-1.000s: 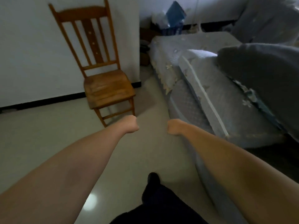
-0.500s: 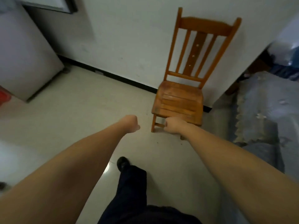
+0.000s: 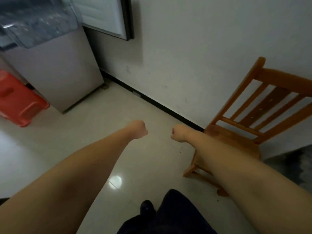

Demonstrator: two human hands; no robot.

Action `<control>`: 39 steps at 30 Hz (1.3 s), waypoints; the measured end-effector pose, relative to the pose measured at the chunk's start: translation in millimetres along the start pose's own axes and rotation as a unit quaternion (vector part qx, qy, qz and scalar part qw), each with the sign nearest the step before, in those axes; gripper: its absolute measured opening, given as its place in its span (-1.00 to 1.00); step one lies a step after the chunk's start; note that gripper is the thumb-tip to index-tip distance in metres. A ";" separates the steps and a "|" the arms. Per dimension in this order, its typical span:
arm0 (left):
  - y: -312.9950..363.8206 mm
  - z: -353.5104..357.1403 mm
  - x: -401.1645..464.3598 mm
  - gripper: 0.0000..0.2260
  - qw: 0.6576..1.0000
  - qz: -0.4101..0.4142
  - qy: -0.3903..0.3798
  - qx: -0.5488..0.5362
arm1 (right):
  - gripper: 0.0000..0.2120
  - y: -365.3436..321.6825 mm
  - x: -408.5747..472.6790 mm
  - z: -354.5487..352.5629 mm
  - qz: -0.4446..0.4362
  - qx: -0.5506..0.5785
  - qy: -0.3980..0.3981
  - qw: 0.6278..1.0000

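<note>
Both my arms stretch out ahead over a pale tiled floor. My left hand [image 3: 138,128] is curled into a fist and holds nothing. My right hand [image 3: 178,135] is also a fist with nothing in it, a short gap to the right of the left one. A wooden slat-back chair [image 3: 239,134] stands against the white wall at the right, and my right forearm crosses in front of its seat.
A grey appliance [image 3: 55,71] with a clear plastic lid stands at the left against the wall. A red plastic stool [image 3: 18,100] lies beside it at the far left. A dark-framed panel [image 3: 108,16] hangs on the wall above. My dark trouser leg and shoe [image 3: 146,206] show at the bottom.
My view has swung left: the bed has left the frame, the chair has slid to the right edge, and the grey appliance and red stool have come in. Both fists stay as they were.
</note>
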State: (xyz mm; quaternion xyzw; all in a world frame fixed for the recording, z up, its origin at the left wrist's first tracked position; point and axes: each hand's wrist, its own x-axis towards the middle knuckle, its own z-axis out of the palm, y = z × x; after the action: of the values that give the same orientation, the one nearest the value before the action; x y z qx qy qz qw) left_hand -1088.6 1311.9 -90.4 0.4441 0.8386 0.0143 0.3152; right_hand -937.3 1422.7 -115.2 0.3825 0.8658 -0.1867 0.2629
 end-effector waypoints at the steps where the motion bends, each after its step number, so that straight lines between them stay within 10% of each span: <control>1: -8.0 -9.4 7.9 -0.69 1.000 -0.006 0.004 -0.007 | -0.60 -8.9 12.8 -11.0 -0.011 -0.012 -0.003 1.000; 25: -205.0 -288.1 294.1 -0.85 0.959 -0.186 0.138 -0.164 | -0.74 -255.0 398.2 -310.9 -0.241 -0.103 0.000 0.965; 39: -393.7 -502.4 400.4 -0.76 0.956 -0.148 0.213 -0.137 | -0.78 -468.7 542.2 -431.0 -0.279 0.010 0.070 0.958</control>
State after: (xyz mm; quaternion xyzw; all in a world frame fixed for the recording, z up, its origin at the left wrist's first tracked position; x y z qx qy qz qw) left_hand -1813.2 1504.1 -14.3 0.2545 0.9326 0.1766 0.1853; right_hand -1737.0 1655.9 -40.9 0.1403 0.9524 -0.2344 0.1351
